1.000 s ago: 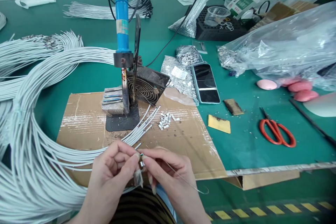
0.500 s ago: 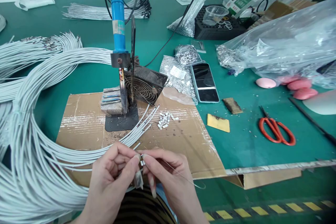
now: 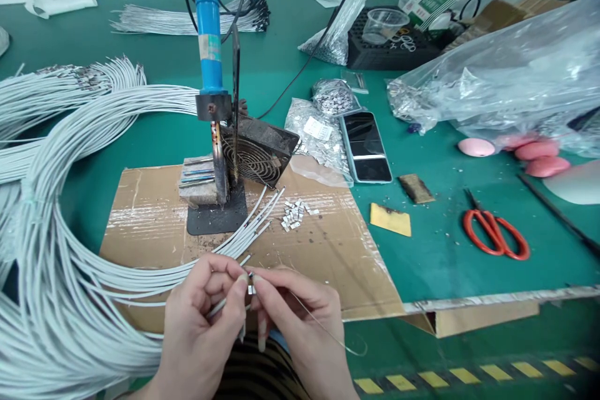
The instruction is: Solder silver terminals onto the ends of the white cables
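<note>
Both hands are at the near edge of the table [image 3: 445, 262], fingertips pressed together over the near edge of a sheet of cardboard [image 3: 337, 244]. The left hand [image 3: 204, 319] is closed narrow, thumb and forefinger pinching the end of a white wire [image 3: 219, 306] that runs out below the fingers towards the near left. The right hand [image 3: 295, 315] is also closed narrow, its thumb and forefinger pinching a small metal clip [image 3: 252, 289] right at the tip of that wire, so the two hands touch there. A thin wire [image 3: 328, 332] trails from the right hand to the near right and curls at its end.

Just beyond the hands, a fan of loose white wire ends [image 3: 255, 219] lies on the cardboard, with a little heap of metal clips [image 3: 295, 215] beside it on the right. Farther back a soldering iron [image 3: 207, 25] with a blue handle stands upright in a stand, and a small fan [image 3: 257, 153] leans just to its right. A big bundle of white wires [image 3: 51, 250] loops across the left side of the table. To the right of the cardboard lie a phone [image 3: 367, 147], a yellow sponge [image 3: 390, 220] and red scissors [image 3: 495, 234], well apart from the hands. Clear plastic bags [image 3: 506, 75] fill the far right.
</note>
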The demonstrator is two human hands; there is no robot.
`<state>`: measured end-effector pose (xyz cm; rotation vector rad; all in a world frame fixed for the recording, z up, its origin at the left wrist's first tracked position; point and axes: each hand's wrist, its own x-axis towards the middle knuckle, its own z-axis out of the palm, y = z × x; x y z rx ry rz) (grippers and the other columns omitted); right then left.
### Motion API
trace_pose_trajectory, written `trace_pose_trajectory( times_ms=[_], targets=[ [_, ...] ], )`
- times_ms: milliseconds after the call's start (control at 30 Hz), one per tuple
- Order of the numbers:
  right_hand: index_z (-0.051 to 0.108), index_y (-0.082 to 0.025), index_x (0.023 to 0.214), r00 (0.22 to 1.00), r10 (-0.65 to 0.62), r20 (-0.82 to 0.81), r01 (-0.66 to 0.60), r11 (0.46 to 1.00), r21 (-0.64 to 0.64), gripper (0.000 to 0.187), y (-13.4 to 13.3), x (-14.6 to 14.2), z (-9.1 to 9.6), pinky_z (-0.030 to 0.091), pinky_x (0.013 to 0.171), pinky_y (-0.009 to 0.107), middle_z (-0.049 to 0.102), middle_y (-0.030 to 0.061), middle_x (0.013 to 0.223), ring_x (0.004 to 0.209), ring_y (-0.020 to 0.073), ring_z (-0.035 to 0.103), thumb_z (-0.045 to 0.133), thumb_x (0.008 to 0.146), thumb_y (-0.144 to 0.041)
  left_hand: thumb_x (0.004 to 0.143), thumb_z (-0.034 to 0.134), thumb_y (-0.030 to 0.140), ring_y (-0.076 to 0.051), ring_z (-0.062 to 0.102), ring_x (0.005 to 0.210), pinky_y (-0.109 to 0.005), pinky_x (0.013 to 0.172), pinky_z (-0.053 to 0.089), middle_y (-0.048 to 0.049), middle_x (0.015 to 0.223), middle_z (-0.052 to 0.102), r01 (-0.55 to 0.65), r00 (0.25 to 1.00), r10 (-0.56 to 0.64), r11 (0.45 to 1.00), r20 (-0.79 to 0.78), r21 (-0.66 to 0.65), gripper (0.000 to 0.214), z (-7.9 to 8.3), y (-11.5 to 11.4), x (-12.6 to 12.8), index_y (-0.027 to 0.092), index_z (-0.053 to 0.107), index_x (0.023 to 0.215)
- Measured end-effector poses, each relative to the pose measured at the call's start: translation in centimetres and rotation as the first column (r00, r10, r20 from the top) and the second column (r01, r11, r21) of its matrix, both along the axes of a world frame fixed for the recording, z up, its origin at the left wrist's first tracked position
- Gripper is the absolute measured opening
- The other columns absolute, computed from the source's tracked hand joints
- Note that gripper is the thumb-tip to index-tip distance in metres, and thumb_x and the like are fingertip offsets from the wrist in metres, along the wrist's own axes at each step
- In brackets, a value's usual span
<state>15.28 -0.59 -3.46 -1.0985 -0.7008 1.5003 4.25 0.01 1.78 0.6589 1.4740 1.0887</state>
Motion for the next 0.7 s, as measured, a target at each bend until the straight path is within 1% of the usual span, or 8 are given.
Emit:
trace_pose_trajectory(
  times_ms=[100,167,233,300,367,467,600,700],
  targets=[
    [0.09,-0.023,0.094,0.999,0.044,-0.007,-0.044,0.998,-0.036,0.027,0.1,0.4,0.1,0.047,0.033,0.018,0.07,0.0022,0.061,0.038,0.0072,0.051,0.085,0.085,-0.048,0.077,0.086,0.03,-0.008,0.053,0.047,-0.015,0.047,0.039,0.0075,0.051,0.059,0.004,0.999,-0.004,1.0,-0.038,0.002,0.022,-0.1,0.1,-0.1,0.019,0.067,0.076],
    [0.09,-0.02,0.094,0.998,0.07,-0.008,-0.07,0.995,-0.065,0.032,0.2,0.7,0.3,0.048,0.034,0.019,0.07,0.0025,0.059,0.038,0.0082,0.052,0.085,0.084,-0.05,0.076,0.086,0.029,-0.007,0.05,0.046,-0.015,0.047,0.037,0.0088,0.049,0.055,0.008,1.0,-0.008,1.0,-0.024,0.001,0.022,-0.1,0.2,-0.2,0.019,0.067,0.075],
    [0.089,-0.019,0.094,0.997,0.078,-0.007,-0.078,0.993,-0.085,0.034,0.4,1.0,0.4,0.05,0.036,0.02,0.07,0.0025,0.058,0.039,0.0087,0.053,0.086,0.083,-0.051,0.074,0.087,0.029,-0.007,0.047,0.046,-0.016,0.047,0.035,0.0097,0.049,0.05,0.007,1.0,-0.007,1.0,-0.002,-0.01,0.022,-0.2,0.3,-0.3,0.019,0.067,0.073],
    [0.089,-0.019,0.094,0.997,0.072,-0.008,-0.073,0.993,-0.092,0.032,0.5,1.3,0.5,0.051,0.036,0.019,0.07,0.0023,0.059,0.039,0.0086,0.054,0.086,0.083,-0.048,0.072,0.088,0.028,-0.007,0.043,0.046,-0.016,0.047,0.033,0.0093,0.049,0.051,0.001,1.0,-0.001,1.0,0.006,-0.023,0.022,-0.1,0.5,-0.4,0.019,0.068,0.071],
    [0.088,-0.019,0.092,0.998,0.062,-0.013,-0.063,0.994,-0.086,0.028,0.7,1.6,0.5,0.051,0.036,0.018,0.07,0.0017,0.059,0.039,0.0083,0.055,0.086,0.083,-0.046,0.07,0.089,0.027,-0.006,0.04,0.046,-0.015,0.046,0.031,0.0075,0.05,0.055,-0.003,1.0,0.003,0.999,0.0,-0.035,0.023,0.0,0.6,-0.5,0.017,0.069,0.069],
    [0.086,-0.019,0.084,1.0,0.03,-0.007,-0.03,0.997,-0.074,0.023,0.9,1.9,0.5,0.052,0.037,0.016,0.07,0.0013,0.059,0.04,0.0081,0.057,0.087,0.083,-0.041,0.069,0.09,0.027,-0.006,0.04,0.046,-0.015,0.046,0.031,0.0055,0.051,0.057,0.002,1.0,-0.002,0.999,0.001,-0.053,0.022,-0.2,0.6,-0.8,0.016,0.07,0.068],
    [0.086,-0.021,0.082,0.999,-0.029,0.044,0.03,0.999,-0.043,0.016,1.1,2.0,0.7,0.056,0.043,0.017,0.072,0.0015,0.062,0.046,0.01,0.062,0.088,0.083,-0.037,0.077,0.087,0.031,-0.009,0.047,0.049,-0.017,0.046,0.037,0.0009,0.059,0.063,0.104,0.995,-0.104,0.995,0.0,0.006,0.019,-1.5,0.5,-2.1,0.017,0.075,0.072],
    [0.087,-0.024,0.082,0.996,-0.03,0.08,0.028,0.999,0.026,0.008,1.2,2.1,1.2,0.056,0.046,0.018,0.071,0.0007,0.067,0.049,0.0093,0.062,0.087,0.083,-0.032,0.081,0.085,0.032,-0.009,0.042,0.046,-0.019,0.043,0.032,0.0009,0.058,0.062,0.154,0.988,-0.153,0.987,-0.036,0.037,0.018,-2.1,0.6,-2.7,0.018,0.077,0.072]
  ],
)
